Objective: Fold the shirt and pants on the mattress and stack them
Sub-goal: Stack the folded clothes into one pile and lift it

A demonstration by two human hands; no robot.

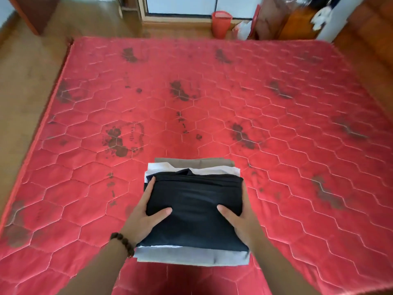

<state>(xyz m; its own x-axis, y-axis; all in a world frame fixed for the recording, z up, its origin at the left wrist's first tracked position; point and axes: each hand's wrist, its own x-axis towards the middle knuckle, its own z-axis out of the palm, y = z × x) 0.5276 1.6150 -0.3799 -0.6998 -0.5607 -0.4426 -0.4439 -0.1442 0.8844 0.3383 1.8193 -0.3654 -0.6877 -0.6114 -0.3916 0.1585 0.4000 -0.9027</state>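
Already folded, the dark garment (194, 211) tops a stack (191, 257) near the mattress (212, 103) front edge, left hand (146, 218) and right hand (236, 218) clamping its sides; soft, light cloth likely slumps unless gripped there.

One mattress (212, 99) was in view, carrying one stack of what looked like four folded garments: one dark (195, 209), two white or pale grey (191, 257), one tan (191, 162). Two hands were present, left hand (142, 218) and right hand (240, 218), and one red bin (221, 24).
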